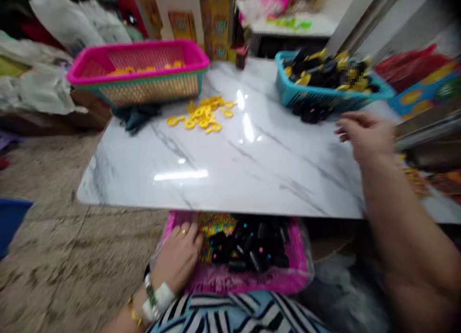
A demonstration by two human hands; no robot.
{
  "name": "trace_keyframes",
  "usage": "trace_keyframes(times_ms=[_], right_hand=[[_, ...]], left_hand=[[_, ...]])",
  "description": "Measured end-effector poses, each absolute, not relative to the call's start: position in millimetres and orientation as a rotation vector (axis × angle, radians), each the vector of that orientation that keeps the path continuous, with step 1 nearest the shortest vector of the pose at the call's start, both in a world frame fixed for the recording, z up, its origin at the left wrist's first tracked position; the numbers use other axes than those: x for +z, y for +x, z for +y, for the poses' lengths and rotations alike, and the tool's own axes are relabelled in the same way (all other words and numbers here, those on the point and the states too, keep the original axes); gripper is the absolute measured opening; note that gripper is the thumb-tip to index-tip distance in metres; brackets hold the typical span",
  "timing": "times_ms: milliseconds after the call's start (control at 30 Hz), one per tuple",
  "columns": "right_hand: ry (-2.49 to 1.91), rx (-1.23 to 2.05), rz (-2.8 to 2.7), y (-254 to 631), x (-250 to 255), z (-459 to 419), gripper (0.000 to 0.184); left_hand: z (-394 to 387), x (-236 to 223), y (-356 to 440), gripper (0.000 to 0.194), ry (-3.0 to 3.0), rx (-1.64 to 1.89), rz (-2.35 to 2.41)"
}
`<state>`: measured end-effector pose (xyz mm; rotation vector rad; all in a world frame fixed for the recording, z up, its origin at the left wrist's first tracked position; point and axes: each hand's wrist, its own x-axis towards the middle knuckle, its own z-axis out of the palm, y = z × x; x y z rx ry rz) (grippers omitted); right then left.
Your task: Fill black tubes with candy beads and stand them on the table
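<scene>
My left hand [178, 256] is bent over the left rim of a pink basket [300, 256] at my lap, its fingers curled on the edge. Inside the basket lie black cylinder-shaped pieces [252, 246], some with coloured dots, over tiny multicoloured beads [218, 223]. My right hand [370, 134] is above the right side of the marbled white table [230, 165], with its fingers drawn together. Blur hides whether anything is between them. Nearest to it are some black pieces [313, 113] in front of a blue basket [306, 95] filled with black and yellow parts.
Yellow ring-ended pieces [203, 113] are heaped on the table. Behind them a pink basket [137, 47], nested in a teal one [151, 88], holds more yellow pieces. A dark cloth [135, 117] sits by these baskets. Yellow boxes [218, 23] stand at the back.
</scene>
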<state>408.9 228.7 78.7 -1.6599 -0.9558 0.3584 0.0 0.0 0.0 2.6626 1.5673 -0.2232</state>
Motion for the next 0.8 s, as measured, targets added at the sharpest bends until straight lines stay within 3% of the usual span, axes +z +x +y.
trace_keyframes(times_ms=[233,333,400,467,567,633,700,800], right_hand=[[-0.637,0.638,-2.612,256.3,39.8,46.0,0.014],[-0.626,0.554,-3.030,220.8,2.7,33.4,0.018],[-0.660,0.551,-3.179,213.4,-12.7,37.3,0.015],[-0.631,0.580,-3.239,215.5,-17.2,42.5,0.012],[-0.627,0.665,-3.212,223.4,-12.2,47.4,0.015],[-0.677,0.686,-3.126,223.9,-9.0,49.9,0.032],[-0.786,0.574,-3.064,218.0,-8.8,52.1,0.043],[-0.959,0.298,-3.109,204.2,-11.9,53.4,0.033]], left_hand=[[2.3,3.2,5.1,0.011,2.718,-0.167,1.429],[-2.3,4.6,2.5,0.029,2.725,-0.080,1.493],[-5.7,5.1,0.9,0.049,2.707,-0.076,1.500],[-9.3,4.8,0.1,0.055,2.681,-0.102,1.482],[-13.6,3.2,0.1,0.033,2.652,-0.190,1.494],[-14.7,2.1,0.0,0.020,2.665,-0.221,1.505],[-14.4,2.2,-1.2,0.024,2.694,-0.115,1.480],[-14.9,5.1,-6.2,0.036,2.704,0.285,1.368]])
